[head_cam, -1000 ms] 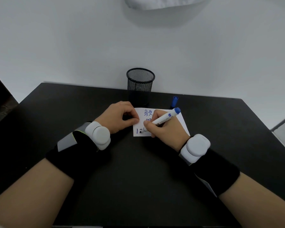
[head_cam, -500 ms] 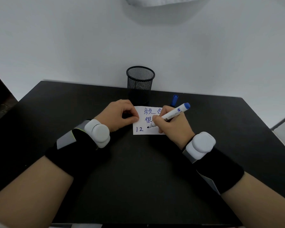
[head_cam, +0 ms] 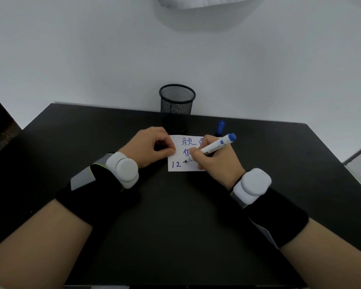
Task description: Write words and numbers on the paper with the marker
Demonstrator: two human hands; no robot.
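Observation:
A small white paper lies on the black table, bearing blue characters in two rows and "12" along its bottom. My right hand grips a white marker with a blue end, its tip touching the paper just right of the "12". My left hand rests at the paper's left edge, fingers curled, with thumb and forefinger on the paper's edge. My right hand hides the paper's right half.
A black mesh pen cup stands behind the paper at the table's back edge. The blue marker cap lies to the right of the cup. A white wall rises behind the table. Both wrists wear white devices on black bands.
My right hand has shifted rightward along the bottom row. The "2" was finished, and the marker tip now sits right of it with a new stroke begun. My left hand stayed put.

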